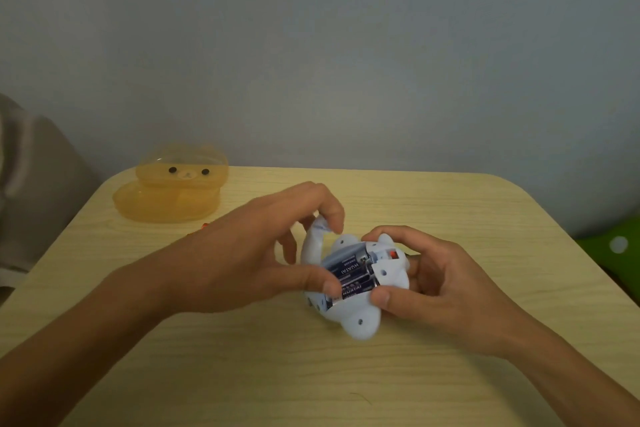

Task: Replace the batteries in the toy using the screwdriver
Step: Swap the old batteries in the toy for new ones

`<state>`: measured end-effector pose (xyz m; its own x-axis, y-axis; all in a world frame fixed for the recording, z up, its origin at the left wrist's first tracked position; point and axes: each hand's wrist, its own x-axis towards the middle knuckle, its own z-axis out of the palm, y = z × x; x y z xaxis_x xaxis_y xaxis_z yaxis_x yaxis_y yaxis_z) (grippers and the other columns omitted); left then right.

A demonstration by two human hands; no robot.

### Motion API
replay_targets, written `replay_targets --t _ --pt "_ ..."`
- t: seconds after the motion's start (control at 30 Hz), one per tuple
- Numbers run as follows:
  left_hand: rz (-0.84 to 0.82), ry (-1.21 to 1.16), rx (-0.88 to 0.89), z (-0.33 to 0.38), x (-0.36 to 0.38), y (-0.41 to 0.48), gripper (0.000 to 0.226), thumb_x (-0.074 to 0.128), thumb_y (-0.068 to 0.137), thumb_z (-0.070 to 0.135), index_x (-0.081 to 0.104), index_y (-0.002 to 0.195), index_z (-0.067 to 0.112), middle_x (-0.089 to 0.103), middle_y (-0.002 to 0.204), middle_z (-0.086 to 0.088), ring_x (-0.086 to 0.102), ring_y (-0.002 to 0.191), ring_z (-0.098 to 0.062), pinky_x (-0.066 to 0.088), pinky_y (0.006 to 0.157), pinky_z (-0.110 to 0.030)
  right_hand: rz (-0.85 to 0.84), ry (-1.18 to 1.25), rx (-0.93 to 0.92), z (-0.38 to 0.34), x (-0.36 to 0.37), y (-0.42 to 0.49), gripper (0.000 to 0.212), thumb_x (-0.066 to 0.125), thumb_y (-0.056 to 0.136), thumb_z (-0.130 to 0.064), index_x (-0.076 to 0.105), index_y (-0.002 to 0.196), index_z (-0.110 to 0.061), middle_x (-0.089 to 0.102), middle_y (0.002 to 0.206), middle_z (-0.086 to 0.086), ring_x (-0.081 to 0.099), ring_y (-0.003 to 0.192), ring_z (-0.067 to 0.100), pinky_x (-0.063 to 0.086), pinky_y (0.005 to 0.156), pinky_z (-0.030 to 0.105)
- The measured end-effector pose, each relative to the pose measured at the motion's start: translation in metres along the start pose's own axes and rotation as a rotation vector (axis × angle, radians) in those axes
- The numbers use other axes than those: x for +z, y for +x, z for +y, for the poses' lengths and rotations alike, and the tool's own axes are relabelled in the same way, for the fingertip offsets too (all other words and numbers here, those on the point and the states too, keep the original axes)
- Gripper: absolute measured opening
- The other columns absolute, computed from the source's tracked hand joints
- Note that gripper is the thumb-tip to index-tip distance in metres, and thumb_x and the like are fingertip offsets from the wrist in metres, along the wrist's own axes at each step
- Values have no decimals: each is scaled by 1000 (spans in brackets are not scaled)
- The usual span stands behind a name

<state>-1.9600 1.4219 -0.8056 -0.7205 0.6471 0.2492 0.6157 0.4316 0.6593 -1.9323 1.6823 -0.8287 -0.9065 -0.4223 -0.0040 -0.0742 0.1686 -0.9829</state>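
Note:
A white plastic toy (360, 319) lies belly-up at the middle of the table, its battery bay uncovered. Two dark batteries (349, 276) sit side by side in the bay. My left hand (242, 253) grips the toy's left side, thumb pressed on the near battery and fingers curled over the toy's white top end. My right hand (436, 284) cups the toy's right side, thumb on its lower edge. A small red switch (393, 254) shows beside the bay. An orange-red tip (204, 225) peeks out behind my left wrist; I cannot tell what it is.
A translucent orange bear-faced container (173, 184) stands at the table's far left. The light wooden table (311, 374) has rounded far corners. A grey fabric shape (31, 184) lies off the left edge and something green (609, 246) off the right.

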Motion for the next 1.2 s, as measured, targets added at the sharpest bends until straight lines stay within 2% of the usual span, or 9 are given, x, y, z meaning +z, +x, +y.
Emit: replay_targets --t 0.13,0.2,0.27,0.37,0.47,0.63,0.77,0.97,1.2 --pt "251 -165 -139 -13 0 16 54 78 70 57 64 117 33 69 115 17 72 99 -11 63 81 -32 16 11 -24 8 -10 -5 46 86 84 -17 63 124 -15 78 112 18 72 98 50 57 86 65" --pt "310 -65 -232 -23 4 26 58 75 68 64 64 118 36 69 113 18 71 88 -8 60 76 -27 10 31 -29 10 -15 -8 56 88 81 -25 60 128 -11 76 113 19 66 101 58 51 85 73" --pt "231 179 -240 -33 11 33 59 72 77 64 62 130 40 64 124 21 64 95 0 54 84 -24 6 65 -35 12 -19 -13 56 86 83 -18 57 130 -7 75 114 19 69 101 52 56 86 64" --pt "-6 457 -202 -44 29 41 66 67 93 56 44 153 42 55 146 12 52 127 -11 43 106 -34 1 94 -35 14 -25 -20 49 74 84 2 56 129 -3 74 115 16 72 102 36 61 86 40" --pt "-92 530 -196 -46 42 43 71 59 96 60 33 159 41 49 152 13 48 132 -12 37 106 -31 -15 114 -43 18 -29 -24 49 70 85 5 54 131 0 73 117 19 70 106 44 61 89 43" --pt "-28 497 -164 -48 36 39 60 61 95 60 47 149 38 53 147 13 49 133 -11 41 111 -37 -14 162 -13 19 -30 -25 50 72 88 0 53 133 -3 73 118 22 71 104 38 60 85 39" --pt "196 331 15 -18 17 22 27 55 99 45 64 123 36 63 120 17 58 114 -6 48 99 -36 -48 248 -24 17 -26 -19 48 72 87 -3 54 132 -2 73 117 20 71 104 34 60 84 37" --pt "46 307 135 15 25 0 27 64 97 49 66 121 37 51 115 13 55 102 -13 51 80 -37 -130 249 -50 12 -10 -7 47 67 89 2 50 133 5 71 112 15 69 100 31 56 84 37" --pt "90 309 146 8 23 -9 26 66 94 47 67 117 33 49 111 15 53 98 -13 51 75 -39 -197 292 -45 6 7 0 46 59 90 10 49 134 5 72 108 12 69 98 25 56 82 31"
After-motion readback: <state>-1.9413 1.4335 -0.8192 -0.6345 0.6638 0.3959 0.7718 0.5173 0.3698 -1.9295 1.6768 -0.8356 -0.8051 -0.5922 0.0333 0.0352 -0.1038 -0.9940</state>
